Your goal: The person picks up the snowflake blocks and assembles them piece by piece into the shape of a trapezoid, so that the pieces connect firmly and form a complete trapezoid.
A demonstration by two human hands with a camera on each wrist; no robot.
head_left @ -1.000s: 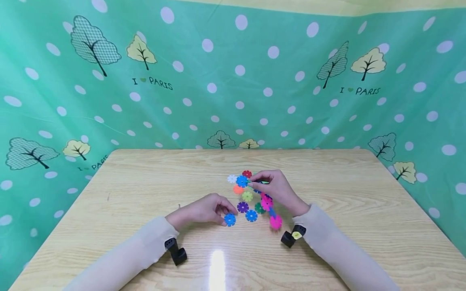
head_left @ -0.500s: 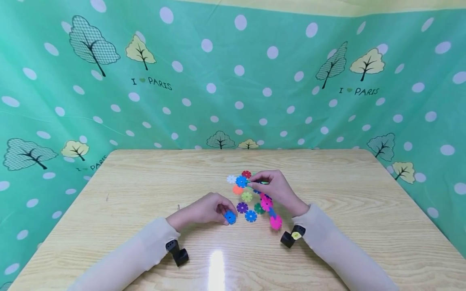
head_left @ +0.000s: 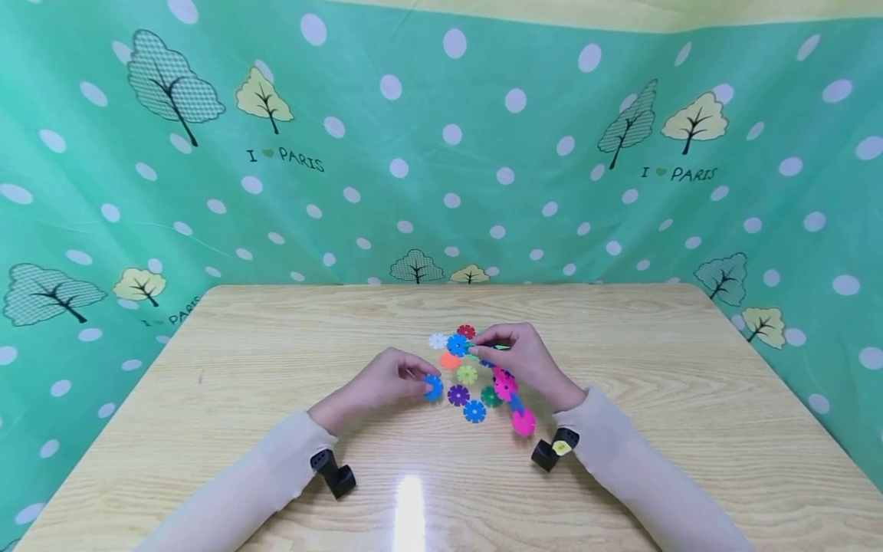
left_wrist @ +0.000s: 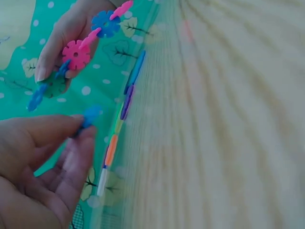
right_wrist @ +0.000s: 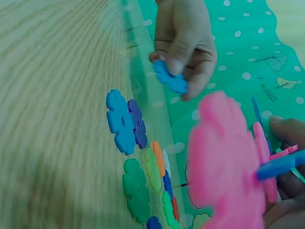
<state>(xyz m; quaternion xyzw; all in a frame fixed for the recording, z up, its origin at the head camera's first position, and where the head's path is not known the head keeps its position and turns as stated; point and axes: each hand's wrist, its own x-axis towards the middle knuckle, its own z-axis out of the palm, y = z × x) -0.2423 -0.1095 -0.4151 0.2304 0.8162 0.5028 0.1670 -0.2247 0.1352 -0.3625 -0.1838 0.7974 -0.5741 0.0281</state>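
Note:
My left hand (head_left: pixel 382 383) pinches a single blue snowflake disc (head_left: pixel 433 388) between thumb and fingers, raised over the table in the left wrist view. My right hand (head_left: pixel 523 356) holds a chain of interlocked snowflake discs near its far end. A blue disc (head_left: pixel 457 345) tips that end, beside a green disc (left_wrist: pixel 56 85) between the fingers. Pink discs (left_wrist: pixel 76 54) and blue ones follow, down to a pink disc (head_left: pixel 523 422) at the near end. The loose blue disc and the chain are apart.
Loose discs lie flat between the hands: white (head_left: pixel 438 340), red (head_left: pixel 466 331), orange (head_left: pixel 450 360), yellow-green (head_left: pixel 467 374), purple (head_left: pixel 458 395), blue (head_left: pixel 474 412) and green (head_left: pixel 491 396). The wooden table (head_left: pixel 276 337) ends at a green dotted curtain (head_left: pixel 441 153).
My left hand has lifted the blue disc and carried it forward, away from my body, toward the chain's far end. My right hand has stayed in place with the chain.

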